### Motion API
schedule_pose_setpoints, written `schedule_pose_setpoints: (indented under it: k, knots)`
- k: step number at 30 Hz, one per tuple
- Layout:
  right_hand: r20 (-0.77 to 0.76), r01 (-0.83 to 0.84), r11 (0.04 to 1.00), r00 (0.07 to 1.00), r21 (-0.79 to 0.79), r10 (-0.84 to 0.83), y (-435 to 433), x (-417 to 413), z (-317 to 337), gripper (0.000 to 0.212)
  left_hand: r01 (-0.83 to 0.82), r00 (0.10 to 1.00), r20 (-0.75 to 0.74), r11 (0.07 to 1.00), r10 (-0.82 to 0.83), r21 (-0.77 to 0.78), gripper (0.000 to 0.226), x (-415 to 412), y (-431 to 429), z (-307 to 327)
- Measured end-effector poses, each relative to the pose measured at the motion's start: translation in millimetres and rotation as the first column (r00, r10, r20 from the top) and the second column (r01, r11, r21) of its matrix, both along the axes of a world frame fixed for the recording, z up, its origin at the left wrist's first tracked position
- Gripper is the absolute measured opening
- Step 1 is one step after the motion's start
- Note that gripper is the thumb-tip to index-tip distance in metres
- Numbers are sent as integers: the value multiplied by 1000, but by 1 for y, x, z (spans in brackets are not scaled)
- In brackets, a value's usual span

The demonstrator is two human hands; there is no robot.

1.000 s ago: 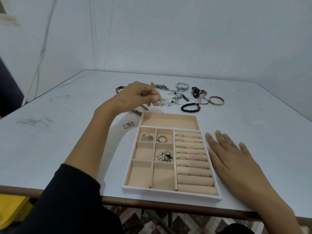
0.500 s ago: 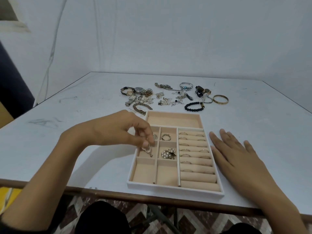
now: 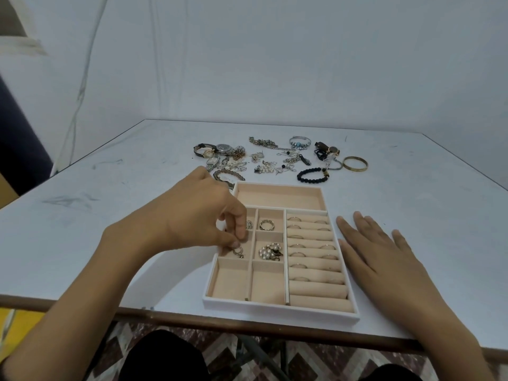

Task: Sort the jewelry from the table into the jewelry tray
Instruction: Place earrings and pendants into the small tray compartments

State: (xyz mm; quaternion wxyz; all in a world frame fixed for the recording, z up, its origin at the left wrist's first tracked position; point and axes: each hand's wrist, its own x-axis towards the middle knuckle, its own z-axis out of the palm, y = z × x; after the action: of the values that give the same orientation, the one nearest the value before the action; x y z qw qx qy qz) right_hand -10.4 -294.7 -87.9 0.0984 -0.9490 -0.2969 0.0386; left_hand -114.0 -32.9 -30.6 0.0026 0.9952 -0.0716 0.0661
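A beige jewelry tray (image 3: pixel 280 306) with a white rim sits near the table's front edge. My left hand (image 3: pixel 200 215) hovers over its left column and pinches a small silver earring (image 3: pixel 238 252) that reaches down into the middle-left compartment. My right hand (image 3: pixel 382 254) lies flat on the table, just right of the tray. A gold ring (image 3: pixel 266 224) and a pearl cluster (image 3: pixel 270 251) lie in the middle column. Several rings (image 3: pixel 299 254) stand in the roll slots. Loose jewelry (image 3: pixel 275 160) is spread behind the tray.
Among the pile behind the tray are watches (image 3: pixel 217 151), a black bead bracelet (image 3: pixel 313 175) and a gold bangle (image 3: pixel 354 163). The table's brown front edge (image 3: pixel 165 320) runs just below the tray. A patterned floor shows beneath.
My left hand came back from the jewelry pile with the small earring and lowered it into the tray's middle-left compartment. My right hand stayed flat beside the tray.
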Motion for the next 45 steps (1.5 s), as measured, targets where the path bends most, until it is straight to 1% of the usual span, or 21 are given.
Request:
schedule_pose_setpoints:
  k: [2,4,7,10,13,15,16,18,21,24,27,30,31,32,33,35,36,38,39,42,45]
  knots:
    - [-1,-1,1000,1000,2,1,0,0,0,61,7,1000,-4,1000,-7,-5,15,1,0,0]
    - [-2,-4,1000,1000,9,4,0,0,0,66,26,1000,-10,998,-26,-50,14,1,2,0]
    - [-4,-3,1000,1000,13,3,0,1,-1,67,43,999,36,973,-36,-226,12,1,9,6]
    - [-4,-2,1000,1000,6,2,0,1,-1,67,-14,996,74,921,46,-388,6,14,22,15]
    - [-5,-7,1000,1000,11,7,0,1,-2,70,-86,987,87,896,137,-436,11,48,33,15]
    - [-3,-12,1000,1000,22,12,0,2,-4,81,-137,981,68,892,183,-430,5,77,38,10]
    - [-5,-10,1000,1000,28,11,0,3,-4,82,-165,977,59,896,207,-412,9,91,38,5]
    - [-10,-9,999,1000,42,10,0,3,-4,78,-220,966,49,907,254,-360,12,116,40,-5]
    - [-24,-2,1000,1000,21,3,0,3,-2,67,-254,961,36,924,275,-284,16,143,42,-21]
    - [-30,2,1000,1000,3,-2,0,2,0,64,-251,965,15,933,264,-259,19,155,45,-32]
    - [-40,16,1000,999,5,-16,2,4,0,61,-274,954,47,926,296,-260,13,157,46,-35]
    - [-22,-11,1000,1000,2,11,2,4,0,85,-305,937,101,925,334,-227,11,155,44,-35]
    - [-27,-15,1000,1000,1,15,2,4,2,90,-311,932,121,927,340,-209,10,154,42,-35]
    - [-30,-18,1000,999,8,18,1,5,4,89,-319,926,142,927,349,-199,9,154,42,-36]
    - [-32,-22,1000,999,23,22,0,7,8,82,-326,918,167,923,361,-204,7,153,41,-36]
    - [-20,-21,995,1000,94,23,1,17,16,56,-340,895,208,906,394,-252,10,150,41,-35]
    - [-22,-18,985,1000,172,22,3,23,21,44,-339,886,225,897,405,-283,11,148,42,-34]
    - [-38,-6,945,999,326,20,13,37,30,30,-322,876,245,882,416,-344,15,143,43,-29]
    - [-27,-4,935,1000,354,14,22,44,35,27,-313,871,251,871,422,-380,15,140,43,-27]
    - [49,-25,938,999,344,9,53,63,51,24,-254,858,265,812,439,-525,11,136,43,-20]
    - [121,-59,940,992,337,19,84,80,66,21,-117,865,280,710,417,-694,13,131,38,-12]
